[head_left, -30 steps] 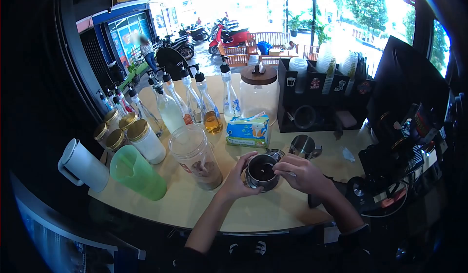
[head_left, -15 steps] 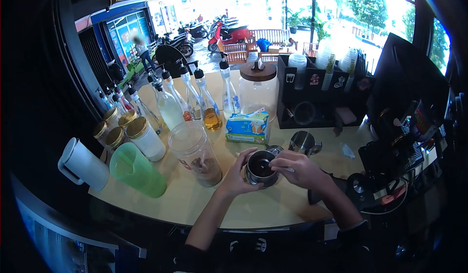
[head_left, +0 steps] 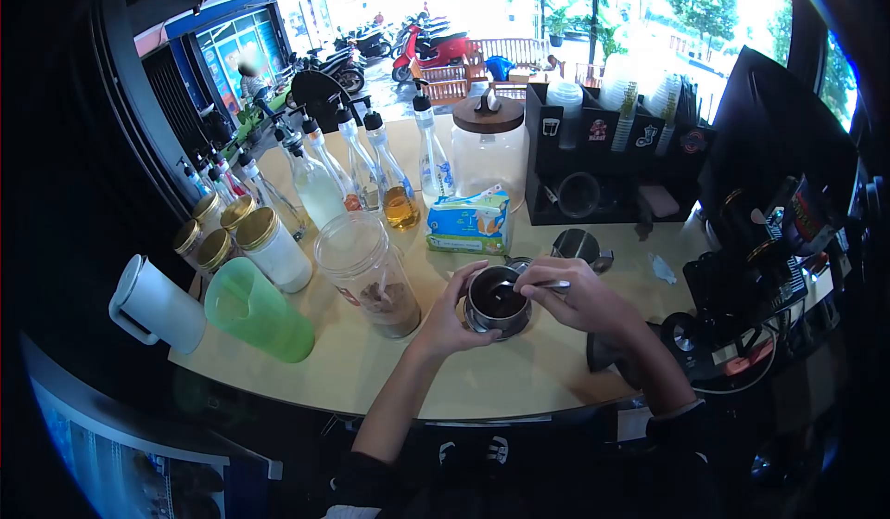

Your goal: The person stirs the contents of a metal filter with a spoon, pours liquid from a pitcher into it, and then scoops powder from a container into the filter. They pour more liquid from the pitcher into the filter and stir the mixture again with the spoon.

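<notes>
On the counter, a small metal cup (head_left: 498, 322) with dark contents stands in front of me. My left hand (head_left: 454, 318) is closed around its left side. Pinched in my right hand (head_left: 582, 298) is a spoon (head_left: 559, 284), its lower end dipping into the cup. Just behind the cup, a small round metal piece (head_left: 519, 263) is partly hidden. A steel pitcher (head_left: 577, 243) stands behind my right hand. To the left of my left hand is a clear jar (head_left: 366, 273) with brown powder in it.
A green pitcher (head_left: 260, 310), a white jug (head_left: 162, 306) and gold-lidded jars (head_left: 273, 248) stand at left. Pump bottles (head_left: 394, 176), a wipes pack (head_left: 468, 224) and a wooden-lidded jar (head_left: 489, 153) line the back. A black cup rack (head_left: 593, 176) is behind right.
The view has tilted slightly, so the counter sits a little higher. My right hand and the spoon have shifted over the cup, with more of the spoon's handle showing. My left hand keeps its hold.
</notes>
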{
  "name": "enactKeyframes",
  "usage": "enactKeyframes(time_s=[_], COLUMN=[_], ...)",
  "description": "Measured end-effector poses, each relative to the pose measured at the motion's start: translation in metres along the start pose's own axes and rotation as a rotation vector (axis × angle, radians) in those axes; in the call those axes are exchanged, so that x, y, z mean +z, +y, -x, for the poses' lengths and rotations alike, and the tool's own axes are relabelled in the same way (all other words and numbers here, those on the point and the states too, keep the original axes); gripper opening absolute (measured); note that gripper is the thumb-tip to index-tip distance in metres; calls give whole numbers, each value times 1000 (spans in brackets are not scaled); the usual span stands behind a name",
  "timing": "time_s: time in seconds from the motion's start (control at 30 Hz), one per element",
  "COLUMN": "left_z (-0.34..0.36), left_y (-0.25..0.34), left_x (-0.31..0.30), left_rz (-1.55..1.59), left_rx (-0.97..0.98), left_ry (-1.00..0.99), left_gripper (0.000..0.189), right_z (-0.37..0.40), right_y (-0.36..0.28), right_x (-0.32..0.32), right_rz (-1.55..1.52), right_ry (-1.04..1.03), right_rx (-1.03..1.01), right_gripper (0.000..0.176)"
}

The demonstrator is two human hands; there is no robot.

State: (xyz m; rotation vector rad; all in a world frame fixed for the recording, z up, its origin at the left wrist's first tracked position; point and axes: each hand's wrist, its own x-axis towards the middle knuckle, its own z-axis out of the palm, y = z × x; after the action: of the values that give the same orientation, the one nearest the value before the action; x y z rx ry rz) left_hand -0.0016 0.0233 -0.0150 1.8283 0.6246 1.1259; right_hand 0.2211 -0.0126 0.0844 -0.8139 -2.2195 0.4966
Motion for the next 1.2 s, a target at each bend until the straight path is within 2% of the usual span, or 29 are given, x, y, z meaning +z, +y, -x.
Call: enactKeyframes(time_s=[0.17, 0.43, 0.53, 0.63, 0.73, 0.83, 0.93, 1.07, 1.2], left_z=[-1, -1, -1, -1, 0, 0, 0, 0, 1], left_y=[6, 1, 3, 1, 0, -1, 2, 0, -1], left_x=[-2, 0, 0, 0, 1, 2, 5, 8, 9], left_rz=[45, 25, -7, 21, -2, -84, -158, -239, -235], left_rx=[-80, -3, -9, -1, -1, 14, 29, 45, 75], left_ry=[-42, 0, 0, -4, 25, 76, 138, 165, 181], left_gripper=[101, 101, 101, 100, 101, 103, 104, 104, 102], right_z=[-4, -11, -12, -11, -10, -7, 2, 8, 12], right_y=[-4, -3, -1, -4, -5, -3, -7, -4, -4], right_x=[-5, -2, -1, -1, 0, 3, 9, 10, 12], right_rz=[-77, -106, -88, -79, 6, -28, 63, 179, 180], right_ry=[-52, -80, -45, -98, -53, -52, -43, 5, -15], right_rx=[30, 20, 69, 40, 113, 75, -21, 11, -52], right_gripper=[14, 17, 13, 13, 19, 18, 17, 14, 13])
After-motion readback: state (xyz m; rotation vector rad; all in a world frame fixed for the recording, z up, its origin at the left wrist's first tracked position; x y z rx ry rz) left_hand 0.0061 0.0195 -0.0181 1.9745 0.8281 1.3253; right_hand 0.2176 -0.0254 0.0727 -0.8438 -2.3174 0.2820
